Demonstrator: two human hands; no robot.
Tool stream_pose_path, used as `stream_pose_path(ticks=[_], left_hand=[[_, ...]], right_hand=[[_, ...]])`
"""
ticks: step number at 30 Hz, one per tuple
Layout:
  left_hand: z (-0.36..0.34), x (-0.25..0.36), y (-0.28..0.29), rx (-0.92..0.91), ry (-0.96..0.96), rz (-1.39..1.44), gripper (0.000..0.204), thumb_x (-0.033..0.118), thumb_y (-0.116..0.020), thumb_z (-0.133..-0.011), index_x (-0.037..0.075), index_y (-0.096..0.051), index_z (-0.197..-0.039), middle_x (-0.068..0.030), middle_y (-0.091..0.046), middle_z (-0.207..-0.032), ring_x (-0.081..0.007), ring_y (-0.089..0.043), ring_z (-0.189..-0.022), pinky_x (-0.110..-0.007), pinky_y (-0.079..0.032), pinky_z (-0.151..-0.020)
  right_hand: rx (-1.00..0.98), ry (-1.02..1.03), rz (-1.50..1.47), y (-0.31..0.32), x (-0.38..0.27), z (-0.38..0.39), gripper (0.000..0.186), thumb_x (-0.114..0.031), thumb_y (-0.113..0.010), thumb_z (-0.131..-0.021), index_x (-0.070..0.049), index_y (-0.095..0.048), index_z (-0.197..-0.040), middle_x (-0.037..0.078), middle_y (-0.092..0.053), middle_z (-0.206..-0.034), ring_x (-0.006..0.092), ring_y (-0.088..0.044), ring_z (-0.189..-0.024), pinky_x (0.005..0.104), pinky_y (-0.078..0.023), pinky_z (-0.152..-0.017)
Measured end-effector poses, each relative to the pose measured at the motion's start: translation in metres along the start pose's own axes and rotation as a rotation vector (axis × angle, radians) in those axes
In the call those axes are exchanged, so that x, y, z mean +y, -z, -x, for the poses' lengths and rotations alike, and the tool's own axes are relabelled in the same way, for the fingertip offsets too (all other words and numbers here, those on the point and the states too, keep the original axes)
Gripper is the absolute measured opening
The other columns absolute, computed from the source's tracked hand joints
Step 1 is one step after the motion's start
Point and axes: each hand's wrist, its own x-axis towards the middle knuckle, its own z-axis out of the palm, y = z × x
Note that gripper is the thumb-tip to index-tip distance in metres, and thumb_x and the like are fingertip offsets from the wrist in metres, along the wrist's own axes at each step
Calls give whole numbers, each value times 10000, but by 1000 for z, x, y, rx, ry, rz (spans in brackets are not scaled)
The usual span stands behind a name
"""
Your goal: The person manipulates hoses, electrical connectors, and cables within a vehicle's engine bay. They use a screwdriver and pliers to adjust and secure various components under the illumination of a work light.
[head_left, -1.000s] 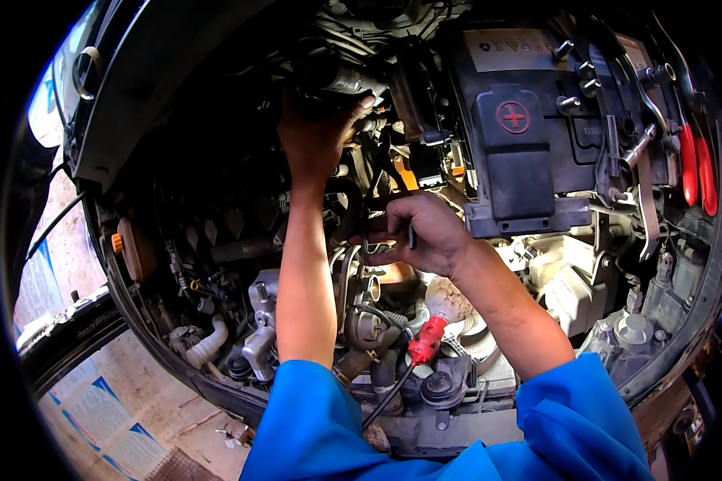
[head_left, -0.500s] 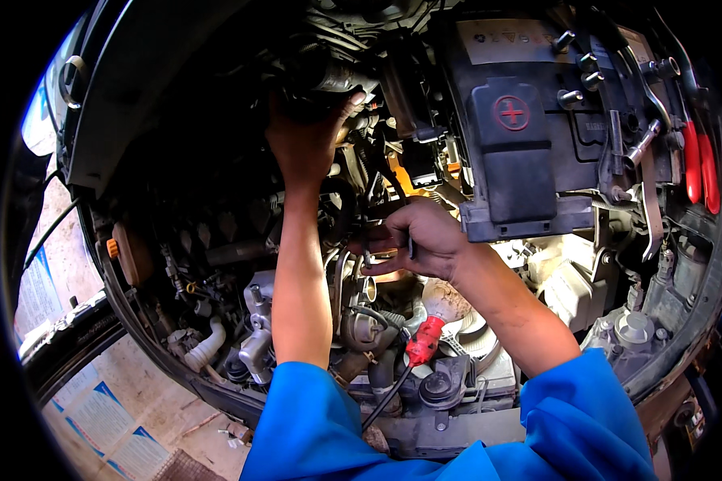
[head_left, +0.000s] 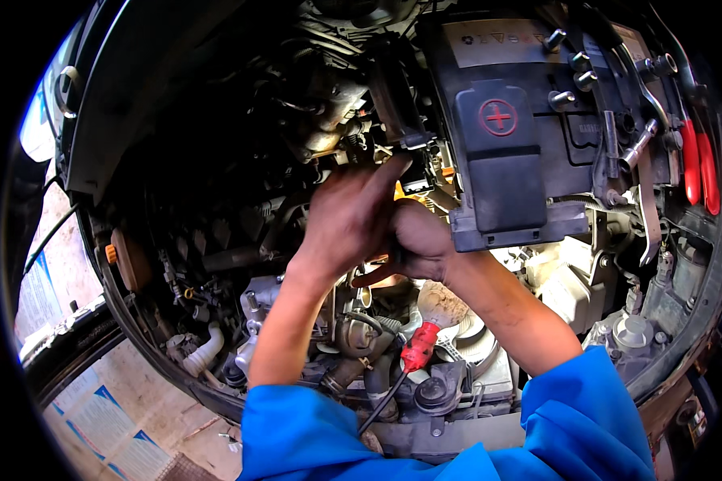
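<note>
Left hand (head_left: 346,215), right hand (head_left: 423,240) close together (black battery (head_left: 568,172) near).

The engine (head_left: 358,333), a crowded mass of grimy metal, lies beneath my left hand (head_left: 343,212) and right hand (head_left: 425,240) (exact contact hidden).

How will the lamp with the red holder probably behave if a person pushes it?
The lamp may roll, since its bulb and red holder look rounded. The bulb could break if knocked, as it looks like glass. The black cable looks thin, so it would probably bend easily.
</note>
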Motion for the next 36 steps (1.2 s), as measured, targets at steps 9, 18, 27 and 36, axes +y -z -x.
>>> stream_pose_path(ticks=[9, 18, 27, 36], left_hand=[[13, -13, 12, -146, -3, -266, 550, 111, -713, -706, 168, -567, -1232, -64, -622, -1151, -280, -574, -1010, -397, -437, -824], [8, -16, 5, -314, 137, -406, 441, 81, -699, -633, 150, -674, -1068, -64, -645, -1036, -298, -606, -938, -409, -457, -819], [0, -10, 10, -536, 199, -551, 200, 74, -650, -600, 126, -705, -784, -70, -645, -887, -301, -619, -861, -413, -479, -759], [4, -19, 3, -417, 181, -467, 156, 89, -647, -634, 123, -702, -776, -59, -633, -847, -285, -609, -851, -414, -466, -725]], right_hand=[[-113, 61, -30, 26, 13, -12, 109, 21, -503, -767, 14, -474, -662, 97, -471, -666, 212, -529, -606, 563, -575, -712], [-297, 404, 374, 93, 26, -30, 246, -130, -726, -700, -10, -512, -676, 28, -479, -635, 117, -463, -628, 304, -414, -546], [-136, 847, 1095, 61, 4, 6, 151, -105, -715, -709, -32, -598, -768, 29, -568, -659, 117, -523, -625, 287, -429, -564], [82, 256, 563, 77, 36, -58, 127, -163, -683, -767, -76, -595, -736, 81, -584, -639, 165, -526, -598, 328, -429, -553]])
